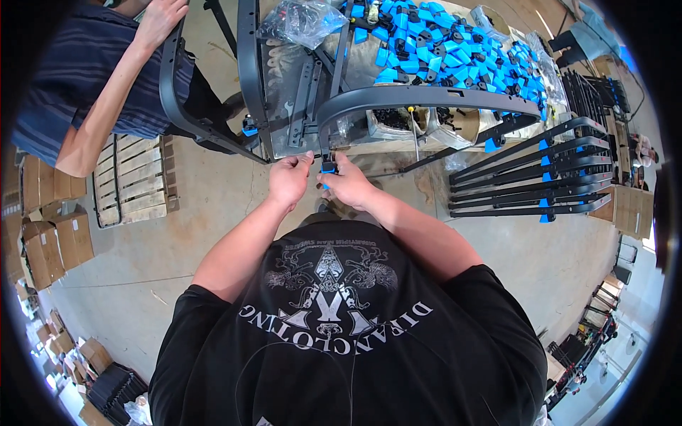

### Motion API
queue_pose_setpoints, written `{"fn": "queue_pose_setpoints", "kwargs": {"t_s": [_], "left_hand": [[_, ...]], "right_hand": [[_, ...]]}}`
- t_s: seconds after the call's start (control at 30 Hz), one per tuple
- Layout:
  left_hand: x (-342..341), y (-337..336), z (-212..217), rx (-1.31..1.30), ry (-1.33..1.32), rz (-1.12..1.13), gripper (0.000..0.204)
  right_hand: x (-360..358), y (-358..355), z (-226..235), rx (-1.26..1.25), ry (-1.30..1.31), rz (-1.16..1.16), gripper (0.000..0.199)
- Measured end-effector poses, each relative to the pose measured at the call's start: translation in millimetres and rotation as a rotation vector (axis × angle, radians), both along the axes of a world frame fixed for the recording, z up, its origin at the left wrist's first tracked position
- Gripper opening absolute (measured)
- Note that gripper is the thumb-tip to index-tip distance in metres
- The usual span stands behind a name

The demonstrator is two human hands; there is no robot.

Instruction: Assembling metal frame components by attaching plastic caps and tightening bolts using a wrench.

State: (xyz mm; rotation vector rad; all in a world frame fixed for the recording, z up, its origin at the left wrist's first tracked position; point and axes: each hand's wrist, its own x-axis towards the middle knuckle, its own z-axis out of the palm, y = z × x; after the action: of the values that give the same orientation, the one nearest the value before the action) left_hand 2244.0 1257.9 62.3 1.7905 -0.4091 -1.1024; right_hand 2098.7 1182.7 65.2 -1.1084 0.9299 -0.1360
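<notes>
A bent dark metal tube frame (426,94) rises in front of me, and its near end comes down between my hands. My right hand (348,182) is closed round a small black and blue plastic fitting (328,168) at that end. Just left of it, my left hand (289,179) is pinched, thumb and forefinger together beside the tube. Whatever lies between those fingertips is too small to make out. Another dark frame (250,71) stands beyond my left hand, with a similar blue and black fitting (249,126) low on it.
Many blue and black fittings (440,50) cover the table, near open boxes of dark small parts (391,121) and a plastic bag (302,21). Stacked tube frames (529,177) stand at right. At left, a co-worker's hand (162,21) grips another frame; a wooden pallet (135,177) lies behind.
</notes>
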Motion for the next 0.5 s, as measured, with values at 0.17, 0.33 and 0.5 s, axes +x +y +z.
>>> {"fn": "queue_pose_setpoints", "kwargs": {"t_s": [0.17, 0.33, 0.5], "left_hand": [[-3, -1, 3, 0.019, -0.159, -0.087, 0.038], [0, -4, 8, 0.086, -0.165, -0.110, 0.040], [-9, -1, 6, 0.034, -0.477, -0.170, 0.043]], "right_hand": [[-5, -4, -21, -0.080, -0.109, -0.039, 0.049], [-6, -8, -15, 0.016, -0.155, -0.060, 0.051], [-9, -11, -13, 0.081, -0.172, -0.049, 0.050]]}}
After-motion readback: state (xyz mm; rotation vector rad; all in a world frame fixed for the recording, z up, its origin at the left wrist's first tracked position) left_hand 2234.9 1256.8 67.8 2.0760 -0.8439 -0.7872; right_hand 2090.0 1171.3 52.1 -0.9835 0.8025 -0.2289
